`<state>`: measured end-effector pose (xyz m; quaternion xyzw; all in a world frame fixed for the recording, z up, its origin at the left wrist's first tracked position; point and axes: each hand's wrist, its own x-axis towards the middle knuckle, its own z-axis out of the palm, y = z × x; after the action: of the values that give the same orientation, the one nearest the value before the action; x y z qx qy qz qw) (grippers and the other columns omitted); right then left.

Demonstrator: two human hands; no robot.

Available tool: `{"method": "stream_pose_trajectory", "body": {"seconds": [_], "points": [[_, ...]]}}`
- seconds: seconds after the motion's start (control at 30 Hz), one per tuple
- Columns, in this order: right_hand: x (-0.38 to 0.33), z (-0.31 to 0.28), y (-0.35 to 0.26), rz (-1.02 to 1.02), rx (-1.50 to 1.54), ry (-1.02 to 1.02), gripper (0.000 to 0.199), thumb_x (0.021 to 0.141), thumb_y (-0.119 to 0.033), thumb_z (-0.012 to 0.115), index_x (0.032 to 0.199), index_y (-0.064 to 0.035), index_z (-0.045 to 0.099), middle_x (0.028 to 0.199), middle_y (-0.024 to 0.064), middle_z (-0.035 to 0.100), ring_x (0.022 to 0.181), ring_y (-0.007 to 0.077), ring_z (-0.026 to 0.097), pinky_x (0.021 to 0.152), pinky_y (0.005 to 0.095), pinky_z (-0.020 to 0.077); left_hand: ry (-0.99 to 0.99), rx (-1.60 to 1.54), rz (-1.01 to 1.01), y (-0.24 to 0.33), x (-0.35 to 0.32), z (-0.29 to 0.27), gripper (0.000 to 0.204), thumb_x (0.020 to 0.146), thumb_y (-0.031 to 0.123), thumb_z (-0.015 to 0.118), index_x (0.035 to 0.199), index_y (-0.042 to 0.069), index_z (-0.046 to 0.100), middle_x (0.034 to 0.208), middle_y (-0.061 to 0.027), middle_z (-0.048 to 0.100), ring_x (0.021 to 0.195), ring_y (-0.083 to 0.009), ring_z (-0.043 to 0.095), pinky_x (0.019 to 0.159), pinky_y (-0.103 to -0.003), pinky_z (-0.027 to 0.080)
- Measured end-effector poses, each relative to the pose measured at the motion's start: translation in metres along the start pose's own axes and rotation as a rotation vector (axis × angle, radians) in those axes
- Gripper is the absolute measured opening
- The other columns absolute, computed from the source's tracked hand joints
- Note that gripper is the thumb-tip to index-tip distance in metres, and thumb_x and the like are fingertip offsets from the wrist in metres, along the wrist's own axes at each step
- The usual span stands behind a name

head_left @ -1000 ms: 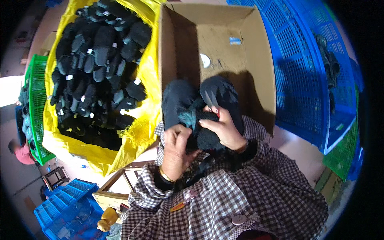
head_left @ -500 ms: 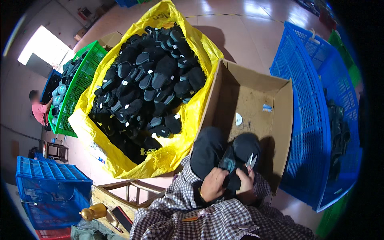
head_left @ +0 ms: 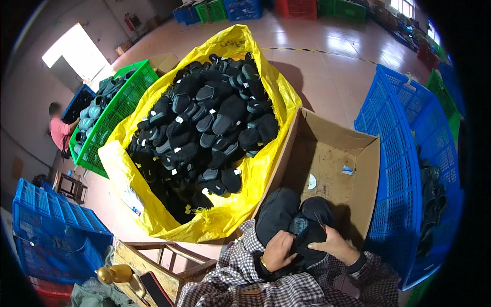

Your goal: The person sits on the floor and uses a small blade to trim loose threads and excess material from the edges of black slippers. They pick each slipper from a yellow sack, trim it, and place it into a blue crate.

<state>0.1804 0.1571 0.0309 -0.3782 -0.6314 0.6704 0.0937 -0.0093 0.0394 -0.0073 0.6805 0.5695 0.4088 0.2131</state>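
A: Worker seated at a packing station: both hands busy on one black slipper (head_left: 307, 236) held in the lap, just in front of the open cardboard box (head_left: 335, 153).

B: What are the hands doing exactly?

A: The left hand (head_left: 277, 250) is wrapped around the slipper's near side, fingers clenched on it. The right hand (head_left: 335, 244) grips the other side and pinches a thin tool (head_left: 320, 221) at its top edge; what kind of tool, I cannot tell.

B: How far along does the work look?

A: Early, by my reading. The box floor shows only a small round white scrap (head_left: 312, 181) and a label on the wall, with no slippers laid in it that I can see. The yellow sack (head_left: 266, 169) to the left is heaped with black slippers (head_left: 209, 123). A few dark pieces lie in the blue crate (head_left: 396, 153) on the right.

B: And against the frames before?

A: The head has lifted and turned left. A second ago the view sat low over the box and the hands; now the hands are at the lower edge, and a green crate (head_left: 120, 110), a person in pink (head_left: 60, 130) beyond it and far crates show. The grip on the slipper looks unchanged, both hands still on it
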Motion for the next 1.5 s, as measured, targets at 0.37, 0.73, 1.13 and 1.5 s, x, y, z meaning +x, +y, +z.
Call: {"method": "stream_pose_trajectory", "body": {"seconds": [0.37, 0.73, 1.13, 1.5], "points": [[0.019, 0.032, -0.036, 0.454, 0.369, 0.039, 0.036, 0.077, 0.001, 0.071, 0.11, 0.0024, 0.058, 0.095, 0.0064, 0.066, 0.08, 0.0155, 0.065, 0.065, 0.0281, 0.0544, 0.12, -0.177, -0.166, -0.013, -0.013, -0.002, 0.055, 0.06, 0.009, 0.076, 0.106, -0.003, 0.049, 0.097, -0.0202, 0.05, 0.092, -0.0396, 0.049, 0.08, -0.042, 0.043], [0.025, 0.069, -0.015, 0.113, 0.454, 0.263, 0.033, 0.076, 0.004, 0.069, 0.107, 0.0026, 0.061, 0.096, 0.0033, 0.065, 0.082, 0.0132, 0.062, 0.077, 0.029, 0.0524, 0.372, -0.347, -0.614, -0.007, -0.014, 0.035, 0.032, 0.062, -0.004, 0.068, 0.09, -0.001, 0.051, 0.083, -0.0195, 0.055, 0.082, -0.0321, 0.059, 0.075, -0.035, 0.047], [0.037, 0.102, 0.035, -0.063, 0.352, 0.488, 0.032, 0.072, -0.005, 0.07, 0.101, 0.0042, 0.061, 0.091, 0.0087, 0.068, 0.081, 0.0136, 0.062, 0.075, 0.0308, 0.0517, 0.371, -0.939, -0.957, 0.031, -0.018, -0.002, 0.024, 0.081, -0.008, 0.06, 0.098, 0.002, 0.047, 0.09, -0.0019, 0.052, 0.076, -0.0072, 0.053, 0.065, -0.023, 0.05], [0.034, 0.107, 0.035, -0.118, 0.358, 0.474, 0.041, 0.08, -0.013, 0.072, 0.112, 0.0063, 0.056, 0.101, 0.0117, 0.065, 0.09, 0.0167, 0.06, 0.083, 0.0308, 0.0489, 0.263, -0.07, -0.474, 0.011, -0.011, -0.022, 0.041, 0.076, 0.004, 0.072, 0.111, -0.004, 0.051, 0.097, -0.0117, 0.054, 0.085, -0.021, 0.055, 0.075, -0.03, 0.047]]}}
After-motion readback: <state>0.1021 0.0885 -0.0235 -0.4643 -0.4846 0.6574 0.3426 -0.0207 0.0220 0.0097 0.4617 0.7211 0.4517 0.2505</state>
